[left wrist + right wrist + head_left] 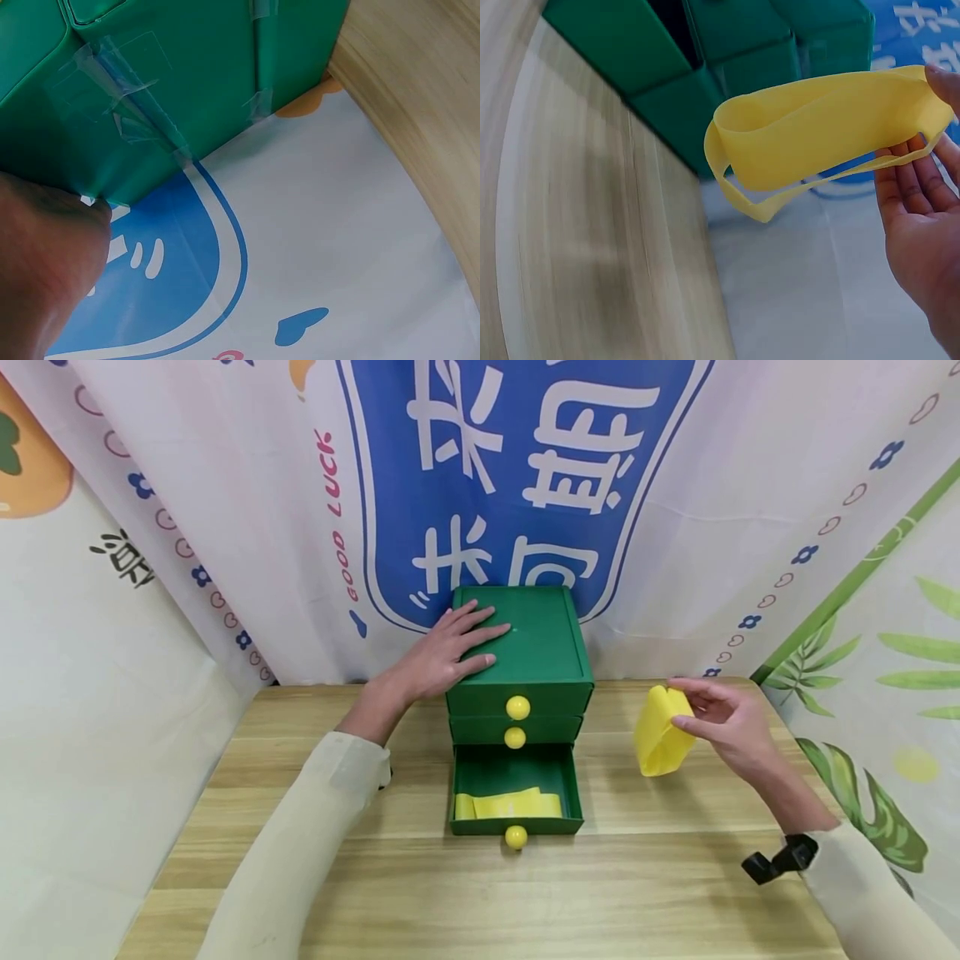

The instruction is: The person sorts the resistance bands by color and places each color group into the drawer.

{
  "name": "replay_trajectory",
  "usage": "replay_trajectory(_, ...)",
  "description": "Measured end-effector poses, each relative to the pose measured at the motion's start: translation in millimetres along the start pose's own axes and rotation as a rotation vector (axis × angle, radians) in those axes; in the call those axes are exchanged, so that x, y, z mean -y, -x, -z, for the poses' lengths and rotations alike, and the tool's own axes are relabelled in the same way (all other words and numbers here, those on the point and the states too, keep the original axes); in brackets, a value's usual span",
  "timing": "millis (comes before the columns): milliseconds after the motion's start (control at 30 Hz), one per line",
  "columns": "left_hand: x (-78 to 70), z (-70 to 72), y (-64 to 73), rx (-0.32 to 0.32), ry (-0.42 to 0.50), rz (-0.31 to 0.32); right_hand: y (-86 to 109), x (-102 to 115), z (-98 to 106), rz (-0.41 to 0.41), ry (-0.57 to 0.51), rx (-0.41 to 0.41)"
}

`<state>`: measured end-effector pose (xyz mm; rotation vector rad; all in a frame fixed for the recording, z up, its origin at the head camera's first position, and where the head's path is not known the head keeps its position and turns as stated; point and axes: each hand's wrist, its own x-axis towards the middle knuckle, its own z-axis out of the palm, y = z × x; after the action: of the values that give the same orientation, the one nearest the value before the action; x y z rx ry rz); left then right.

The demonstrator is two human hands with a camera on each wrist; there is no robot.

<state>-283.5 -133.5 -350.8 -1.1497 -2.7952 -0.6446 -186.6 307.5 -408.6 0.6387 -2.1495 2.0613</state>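
Note:
My left hand (453,652) rests with spread fingers on the top of a green drawer cabinet (536,635). The left wrist view shows part of that hand (49,255) beside the cabinet's taped wall (195,82). To the right of the cabinet, my right hand (723,727) pinches a folded yellow elastic band (663,735) above the table. In the right wrist view the band (817,131) hangs in loose loops from the thumb and fingers. The cabinet's bottom drawer (517,827) is pulled out, and another yellow band (510,803) lies in it.
Two upper drawers with yellow knobs (517,707) are closed. The cabinet stands at the back of a wooden table (480,902), against a printed curtain (675,568). A black strap (783,858) sits at the right wrist.

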Motion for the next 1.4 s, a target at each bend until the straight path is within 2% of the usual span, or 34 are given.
replay_trajectory(567, 0.2, -1.2, -0.1, -0.001, 0.016, 0.012, 6.6, 21.8, -56.5, -0.003, 0.022, 0.078)
replay_trajectory(733, 0.0, -1.3, 0.1, -0.004, 0.015, 0.017, 7.5, 18.7, -71.5, -0.002, 0.032, 0.09)
replay_trajectory(867, -0.9, -0.7, -0.1, -0.003, 0.021, 0.015, 7.1, 15.4, -81.8, 0.017, -0.016, 0.101)
replay_trajectory(1133, 0.1, -1.4, -0.4, -0.007, 0.023, 0.021, 4.7, 8.0, -99.4, 0.063, -0.037, 0.131)
replay_trajectory(1400, -0.1, -2.4, -0.5, -0.005, 0.03, 0.026, 7.7, -3.6, -113.8, 0.031, -0.03, 0.123)
